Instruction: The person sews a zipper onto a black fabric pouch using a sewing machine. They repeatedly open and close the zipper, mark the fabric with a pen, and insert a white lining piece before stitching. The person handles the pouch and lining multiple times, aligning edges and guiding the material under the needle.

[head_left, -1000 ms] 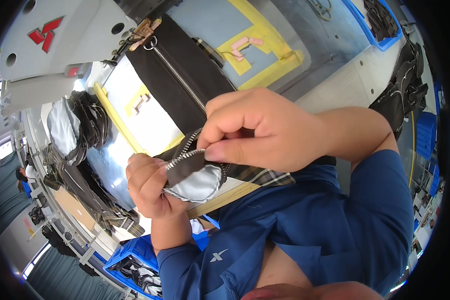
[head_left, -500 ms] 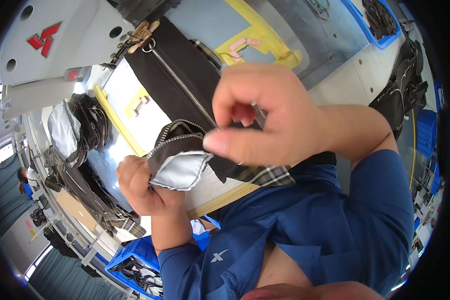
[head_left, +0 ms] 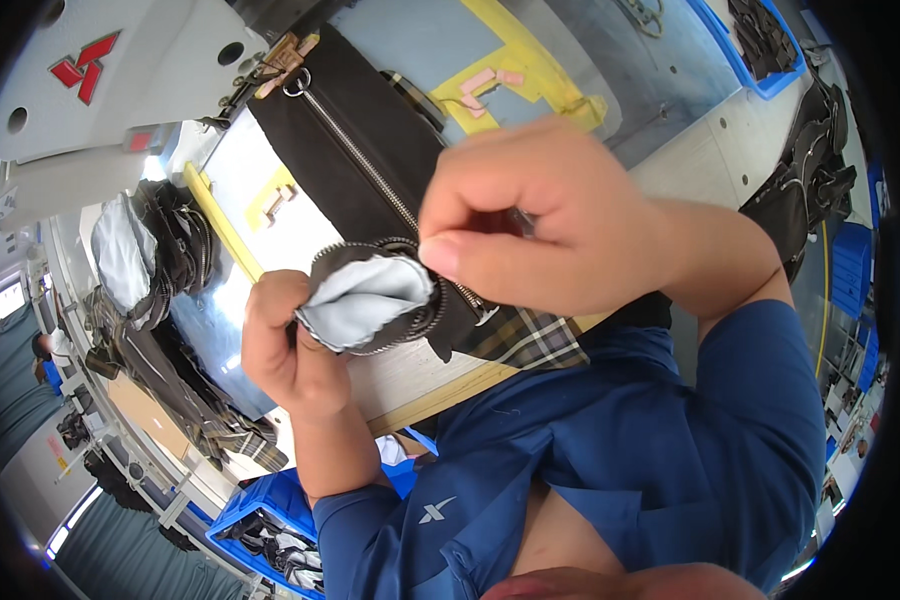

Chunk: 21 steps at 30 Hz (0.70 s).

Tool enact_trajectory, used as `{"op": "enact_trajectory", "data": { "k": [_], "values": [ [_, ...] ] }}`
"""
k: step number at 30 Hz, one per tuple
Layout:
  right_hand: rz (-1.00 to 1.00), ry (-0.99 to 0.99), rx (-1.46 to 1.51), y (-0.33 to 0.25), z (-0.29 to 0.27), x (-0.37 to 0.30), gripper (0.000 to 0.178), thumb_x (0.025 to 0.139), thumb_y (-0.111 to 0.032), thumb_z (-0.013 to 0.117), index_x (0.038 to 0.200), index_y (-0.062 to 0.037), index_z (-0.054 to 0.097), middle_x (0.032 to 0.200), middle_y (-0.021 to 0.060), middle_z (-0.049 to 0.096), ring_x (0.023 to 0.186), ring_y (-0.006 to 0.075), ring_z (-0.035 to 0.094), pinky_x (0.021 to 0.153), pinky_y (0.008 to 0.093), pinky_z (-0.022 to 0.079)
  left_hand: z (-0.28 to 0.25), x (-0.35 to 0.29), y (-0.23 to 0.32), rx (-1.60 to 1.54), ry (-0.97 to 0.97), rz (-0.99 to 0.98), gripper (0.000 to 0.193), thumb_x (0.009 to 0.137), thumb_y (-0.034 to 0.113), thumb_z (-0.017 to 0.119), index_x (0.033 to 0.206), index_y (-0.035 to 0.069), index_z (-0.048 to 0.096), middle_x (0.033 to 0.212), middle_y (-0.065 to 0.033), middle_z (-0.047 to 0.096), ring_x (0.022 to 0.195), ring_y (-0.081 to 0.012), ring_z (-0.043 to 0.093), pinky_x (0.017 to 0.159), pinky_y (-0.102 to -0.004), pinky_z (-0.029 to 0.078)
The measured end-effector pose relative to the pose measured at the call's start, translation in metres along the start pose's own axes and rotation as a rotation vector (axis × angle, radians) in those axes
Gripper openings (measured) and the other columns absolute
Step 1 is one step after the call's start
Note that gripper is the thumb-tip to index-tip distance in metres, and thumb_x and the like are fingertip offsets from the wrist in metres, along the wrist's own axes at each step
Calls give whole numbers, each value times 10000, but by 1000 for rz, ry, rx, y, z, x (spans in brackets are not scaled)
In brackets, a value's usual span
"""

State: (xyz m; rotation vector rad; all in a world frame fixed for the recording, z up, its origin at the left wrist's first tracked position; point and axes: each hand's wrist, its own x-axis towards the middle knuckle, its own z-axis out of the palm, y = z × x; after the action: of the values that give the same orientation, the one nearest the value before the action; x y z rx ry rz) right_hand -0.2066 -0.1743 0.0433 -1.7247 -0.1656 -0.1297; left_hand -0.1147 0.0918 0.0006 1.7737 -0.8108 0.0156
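Note:
A small dark zippered pouch piece (head_left: 365, 300) with silvery-white lining hangs between my two hands. Its lining faces me, folded into a mouth shape, and zipper teeth run round its rim. My left hand (head_left: 295, 345) pinches its left edge. At its upper right edge, the thumb and bent fingers of my right hand (head_left: 545, 225) close on it; the fingertips are partly hidden. Beneath lies a dark fabric panel (head_left: 315, 140) with a long metal zipper (head_left: 365, 165) and a ring at its far end. Plaid fabric (head_left: 535, 338) shows at its near end.
A white sewing machine head (head_left: 120, 90) stands at the far left. Stacked lined pouch pieces (head_left: 125, 255) and dark panels (head_left: 175, 370) lie left. Yellow tape (head_left: 495, 70) marks the tabletop. Blue bins stand at the lower left (head_left: 260, 500) and upper right (head_left: 760, 70).
The pouch piece has turned and opened, so more lining shows and its rim is rounder. My left hand has tilted and risen slightly; my right hand has shifted a little left.

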Motion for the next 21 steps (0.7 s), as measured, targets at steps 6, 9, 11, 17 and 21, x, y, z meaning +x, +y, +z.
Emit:
{"op": "enact_trajectory", "data": {
  "k": [6,9,11,17,21],
  "values": [
    [-481,10,-309,12,4,1,130,825,-43,778,949,-47,739,856,55,619,669,195,608,558,314,453,-3,-1,-5,-115,-19,-43,228,968,166,697,955,-54,638,896,-116,621,820,-208,562,766,-326,441],
    [-455,-6,-312,18,8,0,89,856,-27,756,938,-44,728,848,64,617,679,205,617,563,322,461,-2,-1,-4,-129,-33,-49,222,978,162,694,970,-54,642,902,-114,624,824,-195,559,766,-319,438],
    [-408,20,-218,17,11,0,63,877,-15,738,932,-43,722,856,68,630,679,215,621,566,329,467,-1,-1,-4,-186,-23,-102,214,984,159,691,972,-49,644,907,-108,627,827,-181,554,765,-310,433],
    [-166,11,-98,14,11,0,77,862,-56,778,890,-38,709,844,78,675,683,225,650,580,317,494,5,-7,2,-261,33,-245,208,988,166,698,945,-30,643,909,-84,628,827,-149,537,766,-285,420],
    [-208,87,-183,16,17,-3,116,857,-155,745,826,-63,682,745,79,670,693,259,673,615,369,513,6,-8,3,-174,48,-213,208,981,165,707,933,-28,646,893,-78,622,820,-148,534,763,-281,416]
  ]
}}
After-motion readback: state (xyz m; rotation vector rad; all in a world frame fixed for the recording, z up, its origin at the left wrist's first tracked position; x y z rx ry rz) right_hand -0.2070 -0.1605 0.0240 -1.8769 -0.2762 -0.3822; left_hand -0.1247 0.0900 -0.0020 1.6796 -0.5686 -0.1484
